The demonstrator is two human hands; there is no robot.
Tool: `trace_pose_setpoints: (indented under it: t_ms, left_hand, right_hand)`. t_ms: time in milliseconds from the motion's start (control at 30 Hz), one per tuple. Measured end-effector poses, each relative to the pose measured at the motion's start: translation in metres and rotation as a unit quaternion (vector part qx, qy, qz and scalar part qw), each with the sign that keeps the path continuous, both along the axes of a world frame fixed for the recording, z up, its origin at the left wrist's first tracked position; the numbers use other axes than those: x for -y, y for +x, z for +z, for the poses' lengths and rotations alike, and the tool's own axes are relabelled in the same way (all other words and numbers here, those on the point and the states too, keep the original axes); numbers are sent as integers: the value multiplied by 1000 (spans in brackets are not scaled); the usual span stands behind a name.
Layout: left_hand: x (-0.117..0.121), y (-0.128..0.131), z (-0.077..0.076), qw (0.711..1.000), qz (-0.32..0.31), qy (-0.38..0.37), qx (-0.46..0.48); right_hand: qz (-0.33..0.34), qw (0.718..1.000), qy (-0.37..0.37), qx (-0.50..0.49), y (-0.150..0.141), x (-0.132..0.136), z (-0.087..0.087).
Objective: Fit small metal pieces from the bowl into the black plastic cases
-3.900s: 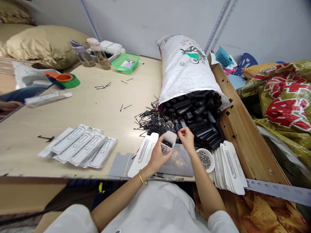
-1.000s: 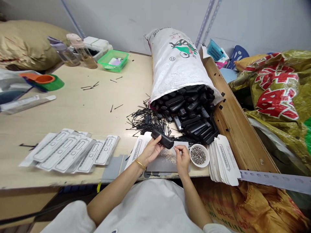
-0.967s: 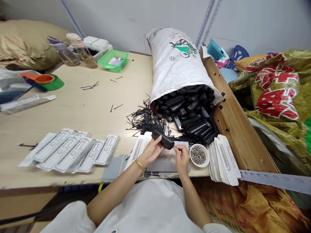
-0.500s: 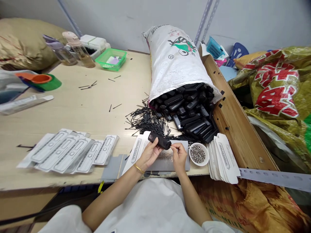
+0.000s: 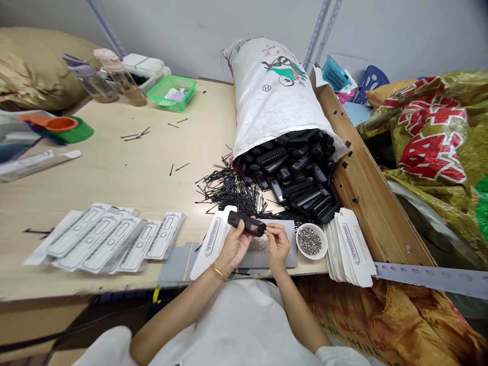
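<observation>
My left hand (image 5: 235,246) grips a black oblong plastic casing (image 5: 247,223), thumb on top, above a grey mat (image 5: 286,249). At the casing's right end, my right hand (image 5: 278,245) is closed in a pinch; whatever lies between its fingertips is too small to make out. A white bowl of small metal pieces (image 5: 311,241) stands just right of that hand. Behind the hands spreads a pile of thin black sticks (image 5: 232,190). Flat printed white cartons (image 5: 214,239) lie beside my left hand, partly under the mat.
Black casings (image 5: 301,168) spill from a white sack (image 5: 280,107). Stacked flat cartons (image 5: 351,249) lie at right, by a wooden side board (image 5: 375,203). Several filled printed packs (image 5: 110,236) sit at left. Farther back are a green basket (image 5: 172,104) and two bottles (image 5: 127,84).
The casing now lies a little flatter and slightly to the left, and its upper face has turned. Both hands have stayed together on it.
</observation>
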State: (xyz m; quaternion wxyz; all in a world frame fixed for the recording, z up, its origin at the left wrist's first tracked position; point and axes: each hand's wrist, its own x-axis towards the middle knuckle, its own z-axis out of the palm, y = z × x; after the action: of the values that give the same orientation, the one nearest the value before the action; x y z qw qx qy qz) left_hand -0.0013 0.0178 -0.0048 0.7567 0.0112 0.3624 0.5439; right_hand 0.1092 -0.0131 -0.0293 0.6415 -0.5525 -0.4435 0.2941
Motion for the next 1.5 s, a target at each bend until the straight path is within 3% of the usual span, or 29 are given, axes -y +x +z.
trace_pose_setpoints:
  t_ms: [300,433,667,867,1033,1100,1167,1267,1367,1500]
  left_hand:
    - [-4,-13,3,995,-14,83,-59]
    - [-4,-13,8,991,-26,105,-75]
    - [-1,-13,11,990,-38,117,-72]
    - [0,-11,6,992,-57,93,-67]
    - [0,-20,24,981,-88,135,-107]
    - [1,-26,29,976,-68,174,-114]
    - [3,-30,25,967,-64,208,-135]
    - [0,-24,7,943,-116,198,-241]
    - [-13,-14,-10,929,-101,161,-317]
    - [-31,-7,-16,951,-92,118,-272]
  right_hand:
    - [71,993,-74,-66,12,12,-10]
    - [78,993,-88,18,16,13,-3]
    - [94,977,0,190,17,4,19]
    - [130,967,6,217,23,4,21]
    - [165,961,-68,211,30,9,20]
    - [147,967,-89,189,39,11,18]
    - [79,978,-95,166,51,13,17]
    - [-9,979,-96,179,67,11,18]
    - [4,970,-86,229,72,8,21]
    - [24,966,-96,239,67,1,26]
